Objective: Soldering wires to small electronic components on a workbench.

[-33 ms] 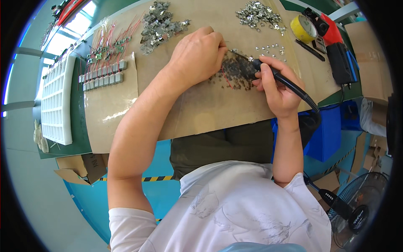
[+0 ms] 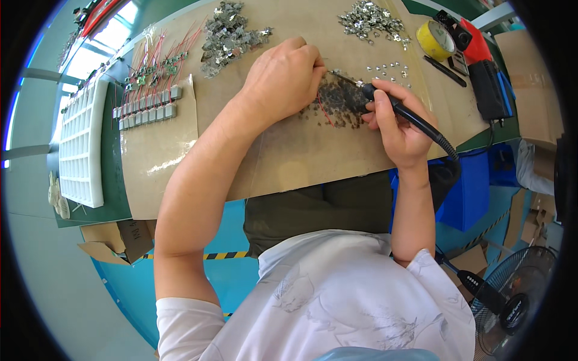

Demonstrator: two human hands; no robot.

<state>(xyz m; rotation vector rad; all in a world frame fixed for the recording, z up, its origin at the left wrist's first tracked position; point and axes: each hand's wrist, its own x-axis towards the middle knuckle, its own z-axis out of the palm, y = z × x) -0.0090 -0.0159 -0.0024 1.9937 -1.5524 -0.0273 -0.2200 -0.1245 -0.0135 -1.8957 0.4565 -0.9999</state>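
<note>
My right hand [image 2: 402,126] grips a soldering iron [image 2: 385,99] by its black handle. The iron's thin metal tip points left and ends just beside the fingertips of my left hand [image 2: 283,78]. Those left fingers are pinched together, low over the cardboard, and hide whatever they hold. From beneath them a thin red wire [image 2: 325,111] trails toward me. It lies across a dark scorched patch [image 2: 343,105] on the cardboard, below the iron's tip. Several small shiny metal pieces [image 2: 394,72] are spread just beyond my right hand.
Heaps of flat metal tabs [image 2: 229,36] and shiny metal parts [image 2: 370,21] lie at the back. Small grey blocks with red wires [image 2: 147,111] stand in rows at left, beside a white gridded tray [image 2: 81,144]. At right are yellow tape [image 2: 435,41], a black pen [image 2: 444,70] and a black box [image 2: 489,90].
</note>
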